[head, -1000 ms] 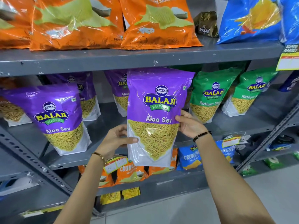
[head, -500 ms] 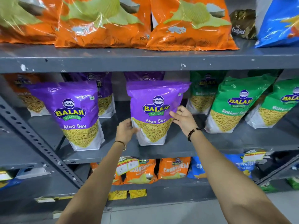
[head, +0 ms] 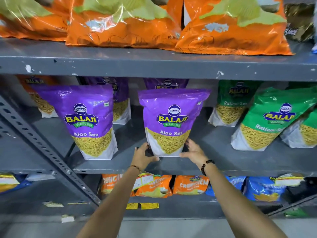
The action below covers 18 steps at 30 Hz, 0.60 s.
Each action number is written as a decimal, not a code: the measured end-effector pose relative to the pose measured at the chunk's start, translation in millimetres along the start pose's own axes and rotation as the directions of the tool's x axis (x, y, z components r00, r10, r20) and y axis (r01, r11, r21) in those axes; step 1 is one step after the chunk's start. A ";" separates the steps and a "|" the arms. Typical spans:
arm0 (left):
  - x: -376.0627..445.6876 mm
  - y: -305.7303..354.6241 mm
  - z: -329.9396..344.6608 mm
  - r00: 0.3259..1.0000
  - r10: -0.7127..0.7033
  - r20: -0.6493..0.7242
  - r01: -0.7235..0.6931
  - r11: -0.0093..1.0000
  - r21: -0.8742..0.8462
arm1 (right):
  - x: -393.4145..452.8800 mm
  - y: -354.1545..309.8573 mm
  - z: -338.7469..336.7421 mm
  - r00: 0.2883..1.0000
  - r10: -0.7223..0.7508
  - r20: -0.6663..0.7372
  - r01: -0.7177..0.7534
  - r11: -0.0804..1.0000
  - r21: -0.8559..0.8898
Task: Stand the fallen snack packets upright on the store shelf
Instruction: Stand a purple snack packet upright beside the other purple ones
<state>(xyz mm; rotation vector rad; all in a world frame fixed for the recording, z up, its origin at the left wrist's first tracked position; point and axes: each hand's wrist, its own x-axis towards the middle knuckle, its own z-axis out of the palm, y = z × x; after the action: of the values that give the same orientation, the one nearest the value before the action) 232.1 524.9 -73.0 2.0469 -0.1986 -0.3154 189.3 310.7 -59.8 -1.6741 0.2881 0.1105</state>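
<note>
One purple Aloo Sev packet [head: 171, 122], carried in the air a second ago, now stands upright on the middle shelf [head: 214, 162] between the left hand [head: 145, 156] and right hand [head: 193, 152], whose fingers lie spread and loose at its lower corners, so this packet looks done. Whether the fingers still touch it is hard to tell. Another purple packet [head: 167, 84] behind it is mostly hidden, and the green packets [head: 271, 117] beyond the right fingers lean, cut by the frame edge.

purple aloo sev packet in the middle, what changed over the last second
The packet went from held up in front of the shelf to standing upright on the shelf. The left hand and right hand slid down to its base, fingers opening. The neighbouring packets stayed put.
</note>
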 end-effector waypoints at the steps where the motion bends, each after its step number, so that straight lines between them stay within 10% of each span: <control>1: -0.7 -0.1 1.5 1.000 -0.009 -0.015 0.009 1.000 0.007 | 1.2 3.0 2.8 1.000 -0.017 -0.017 0.016 0.998 -0.053; 18: -10.0 3.3 1.6 0.991 -0.047 -0.124 0.051 0.998 0.029 | -9.3 5.9 20.0 0.991 -0.030 -0.131 -0.008 0.958 -0.286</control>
<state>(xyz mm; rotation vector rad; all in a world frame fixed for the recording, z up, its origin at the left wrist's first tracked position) 222.1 524.7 -69.5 2.0977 -0.0777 -0.2162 180.7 331.0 -65.7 -1.9748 0.3777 0.0317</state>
